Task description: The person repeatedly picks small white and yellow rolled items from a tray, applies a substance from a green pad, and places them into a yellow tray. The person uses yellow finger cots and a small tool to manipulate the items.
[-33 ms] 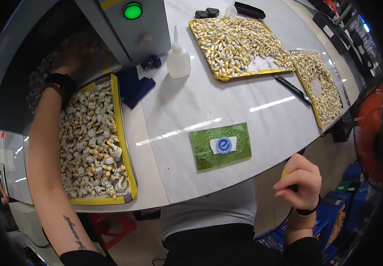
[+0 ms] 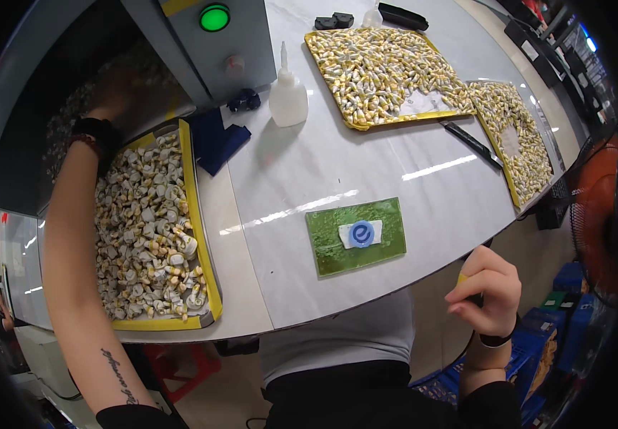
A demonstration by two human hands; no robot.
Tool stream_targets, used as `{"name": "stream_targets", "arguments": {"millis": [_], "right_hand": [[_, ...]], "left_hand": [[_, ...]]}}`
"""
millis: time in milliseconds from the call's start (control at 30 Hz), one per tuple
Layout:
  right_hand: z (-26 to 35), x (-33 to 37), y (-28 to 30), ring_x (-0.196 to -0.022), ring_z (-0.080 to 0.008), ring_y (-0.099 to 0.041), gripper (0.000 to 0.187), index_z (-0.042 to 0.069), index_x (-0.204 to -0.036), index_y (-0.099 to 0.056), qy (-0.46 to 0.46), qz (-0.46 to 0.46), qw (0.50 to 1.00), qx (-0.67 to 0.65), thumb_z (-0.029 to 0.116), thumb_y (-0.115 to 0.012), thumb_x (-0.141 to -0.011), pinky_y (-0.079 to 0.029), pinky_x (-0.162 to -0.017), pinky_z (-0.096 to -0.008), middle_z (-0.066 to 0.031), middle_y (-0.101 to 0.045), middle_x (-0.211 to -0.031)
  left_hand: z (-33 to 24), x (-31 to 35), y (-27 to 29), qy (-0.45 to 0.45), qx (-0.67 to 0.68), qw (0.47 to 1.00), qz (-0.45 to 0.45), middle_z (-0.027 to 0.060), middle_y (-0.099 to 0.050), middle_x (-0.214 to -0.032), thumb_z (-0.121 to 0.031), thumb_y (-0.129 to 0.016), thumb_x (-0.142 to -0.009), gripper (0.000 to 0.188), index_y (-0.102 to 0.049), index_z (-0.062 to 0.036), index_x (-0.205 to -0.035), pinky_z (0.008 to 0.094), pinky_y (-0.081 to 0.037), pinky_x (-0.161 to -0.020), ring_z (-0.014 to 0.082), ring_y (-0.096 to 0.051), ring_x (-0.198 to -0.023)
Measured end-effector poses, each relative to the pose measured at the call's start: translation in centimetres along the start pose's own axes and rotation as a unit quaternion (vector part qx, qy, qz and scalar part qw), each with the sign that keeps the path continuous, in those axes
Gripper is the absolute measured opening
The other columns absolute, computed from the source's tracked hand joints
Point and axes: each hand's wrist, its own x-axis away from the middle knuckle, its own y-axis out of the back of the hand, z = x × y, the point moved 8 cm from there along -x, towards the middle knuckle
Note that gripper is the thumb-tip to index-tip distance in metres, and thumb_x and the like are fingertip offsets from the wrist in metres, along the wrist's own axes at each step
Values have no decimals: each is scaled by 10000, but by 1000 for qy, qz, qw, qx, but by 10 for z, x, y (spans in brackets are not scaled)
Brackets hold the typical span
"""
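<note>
Currently I have my left hand (image 2: 112,89) reaching into the dark machine opening (image 2: 73,86) at upper left, past the yellow tray (image 2: 205,275) heaped with small pieces (image 2: 148,236), its grip unreadable, while my right hand (image 2: 487,286) at lower right pinches something small and yellow, and by my judgement most pieces remain unprocessed.

Bench layout, my station, seen from above.

My left hand (image 2: 112,89) lies at the far end of the yellow-rimmed tray of small wrapped pieces (image 2: 205,268) on the left; right of it, the dark blue folded cloth (image 2: 217,141), then the clear plastic squeeze bottle (image 2: 288,96). Before me lies the green rectangular mat (image 2: 330,250), a white label with a blue round mark (image 2: 360,234) on it. Two more yellow trays (image 2: 355,123) sit behind, right. My right hand (image 2: 486,289) is off the white table (image 2: 337,171), near its front edge.
</note>
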Motion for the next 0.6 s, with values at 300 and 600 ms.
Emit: {"name": "stream_targets", "arguments": {"millis": [300, 600], "right_hand": [[12, -61, 43, -647, -196, -544, 177, 38, -820, -638, 58, -9, 970, 234, 39, -712, -659, -414, -569, -278, -69, -565, -728], [-115, -180, 68, -744, -290, -623, 112, -23, -819, -625, -25, 54, 934, 352, 54, -638, -738, -486, -676, -346, -161, -637, -778]], "left_hand": [[-68, 107, 103, -99, 238, 965, 39, 5, -480, -789, -160, -529, -907, 211, -545, 9, -1034, 236, -372, -632, 75, -446, -719], [-206, 293, 197, -309, 695, 623, 181, 139, -589, -641, -169, -732, -717, 276, -591, 62, -768, 352, -524, -593, 280, -601, -569]]}}
